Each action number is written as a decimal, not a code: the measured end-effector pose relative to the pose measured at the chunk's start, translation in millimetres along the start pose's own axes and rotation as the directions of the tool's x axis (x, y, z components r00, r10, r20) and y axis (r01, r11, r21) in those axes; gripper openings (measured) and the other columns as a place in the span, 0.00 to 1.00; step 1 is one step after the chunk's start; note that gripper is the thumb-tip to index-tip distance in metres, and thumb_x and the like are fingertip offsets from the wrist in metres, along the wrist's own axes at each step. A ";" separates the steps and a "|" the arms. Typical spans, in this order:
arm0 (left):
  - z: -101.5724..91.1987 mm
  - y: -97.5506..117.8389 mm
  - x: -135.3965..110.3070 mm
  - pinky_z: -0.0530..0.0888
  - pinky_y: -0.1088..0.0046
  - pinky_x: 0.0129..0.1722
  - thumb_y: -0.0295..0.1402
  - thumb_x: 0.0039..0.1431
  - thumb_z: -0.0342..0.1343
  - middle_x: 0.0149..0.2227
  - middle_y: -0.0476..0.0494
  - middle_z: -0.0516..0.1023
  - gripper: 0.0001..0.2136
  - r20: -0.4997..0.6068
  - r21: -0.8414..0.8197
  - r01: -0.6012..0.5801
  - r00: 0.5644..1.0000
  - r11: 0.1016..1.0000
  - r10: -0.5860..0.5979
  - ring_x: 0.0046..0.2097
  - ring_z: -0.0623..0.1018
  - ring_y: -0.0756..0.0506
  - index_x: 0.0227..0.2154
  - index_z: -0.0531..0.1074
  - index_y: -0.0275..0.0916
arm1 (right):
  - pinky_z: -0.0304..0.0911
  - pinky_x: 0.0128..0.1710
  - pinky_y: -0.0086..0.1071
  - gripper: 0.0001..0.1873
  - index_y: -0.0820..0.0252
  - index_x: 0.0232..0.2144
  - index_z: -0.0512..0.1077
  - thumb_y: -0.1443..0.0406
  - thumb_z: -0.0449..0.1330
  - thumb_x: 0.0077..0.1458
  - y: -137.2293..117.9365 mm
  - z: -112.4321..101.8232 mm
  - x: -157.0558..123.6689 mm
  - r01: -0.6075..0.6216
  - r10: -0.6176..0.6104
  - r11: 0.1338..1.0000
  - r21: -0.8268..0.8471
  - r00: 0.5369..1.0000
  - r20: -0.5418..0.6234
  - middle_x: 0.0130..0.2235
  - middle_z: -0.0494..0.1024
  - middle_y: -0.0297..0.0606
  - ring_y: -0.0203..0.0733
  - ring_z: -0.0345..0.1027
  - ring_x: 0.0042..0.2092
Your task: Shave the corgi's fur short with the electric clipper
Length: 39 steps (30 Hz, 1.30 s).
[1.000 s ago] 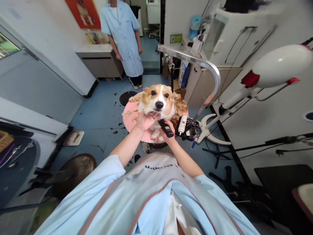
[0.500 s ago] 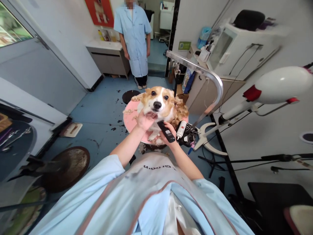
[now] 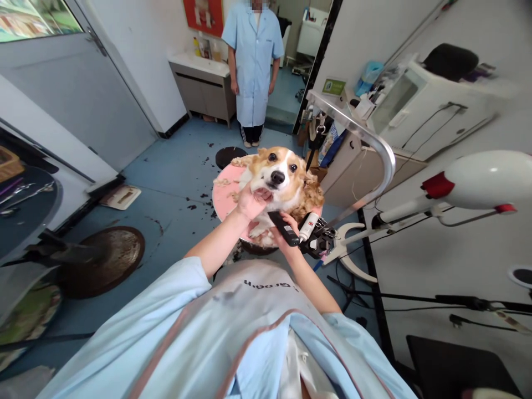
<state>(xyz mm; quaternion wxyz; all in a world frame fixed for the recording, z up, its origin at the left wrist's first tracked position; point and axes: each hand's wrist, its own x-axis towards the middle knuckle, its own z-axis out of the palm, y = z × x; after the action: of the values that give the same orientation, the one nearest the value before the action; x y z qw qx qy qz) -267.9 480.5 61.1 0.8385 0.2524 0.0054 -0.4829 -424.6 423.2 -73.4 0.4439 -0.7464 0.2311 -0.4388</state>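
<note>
A tan and white corgi [image 3: 277, 173] sits on a round pink grooming table [image 3: 225, 195], facing me. My left hand [image 3: 250, 203] cups the dog's chin, fingers curled around the jaw. My right hand [image 3: 286, 233] grips a black electric clipper [image 3: 283, 228] just below the dog's chest. Clumps of cut fur lie on the table around the dog. A leash hangs from the curved metal grooming arm [image 3: 366, 144] down to the dog's neck.
A white bottle [image 3: 306, 227] and a tray of black tools [image 3: 322, 239] sit at the table's right edge. A white stand dryer [image 3: 477, 180] reaches in from the right. A person in a blue coat [image 3: 253, 61] stands by a cabinet [image 3: 203, 83] at the back. Fur is scattered on the blue floor.
The camera has swung left and tilted, so the scene shifted right. My hands stay on the dog's chin and the clipper; the clipper has dropped slightly lower on the chest.
</note>
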 end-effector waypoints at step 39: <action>-5.1 10.4 0.1 0.69 0.69 0.36 0.34 0.70 0.41 0.20 0.45 0.71 0.19 0.022 0.029 0.106 0.994 0.994 -0.106 0.28 0.72 0.48 0.24 0.69 0.38 | 0.72 0.50 0.50 0.22 0.54 0.45 0.66 0.56 0.66 0.49 9.5 45.5 10.8 0.003 0.000 0.993 -0.120 1.000 0.025 0.48 0.78 0.45 0.52 0.76 0.48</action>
<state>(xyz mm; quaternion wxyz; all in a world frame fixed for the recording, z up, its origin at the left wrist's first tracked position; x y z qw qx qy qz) -258.2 486.8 60.9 0.8081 0.2575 0.0024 -0.5297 -379.5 431.5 -86.9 0.4009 -0.7773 0.2507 -0.4150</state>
